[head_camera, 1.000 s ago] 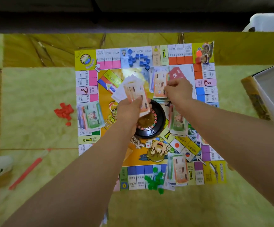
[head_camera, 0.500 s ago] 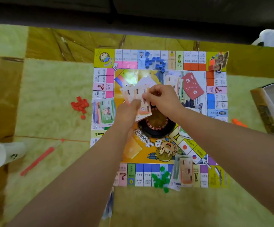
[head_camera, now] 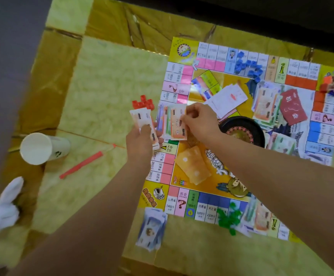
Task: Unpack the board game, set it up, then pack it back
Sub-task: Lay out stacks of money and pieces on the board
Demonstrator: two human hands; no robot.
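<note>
Moved: since half a second ago both hands have travelled from above the wheel to the board's left edge, and I see the right hand has drawn apart from the left's stack.
Left hand (head_camera: 141, 141): fingers curled round a stack of orange notes (head_camera: 143, 124), thumb on top, just off the board's left edge.
Right hand (head_camera: 200, 120): fingers narrow, pinching a single orange note (head_camera: 177, 125) by its upper edge, over a pile of notes on the left-side squares.
Game board (head_camera: 183, 50): flat and open on the yellow-green bench (head_camera: 106, 80).
Roulette wheel (head_camera: 242, 133): black, mid-board, partly behind my right wrist.
Houses: blue houses (head_camera: 248, 66) on the far squares, green houses (head_camera: 229, 218) on the near edge, red houses (head_camera: 143, 103) on the bench just beside the left edge.
Cards: white cards (head_camera: 227, 99) and a red card (head_camera: 292, 107) beyond the wheel, orange cards (head_camera: 194, 166) nearer me.
Off the board: a blue note pile (head_camera: 152, 230) by the near-left corner, a paper cup (head_camera: 42, 148) on its side, a red stick (head_camera: 82, 165) beside it.
</note>
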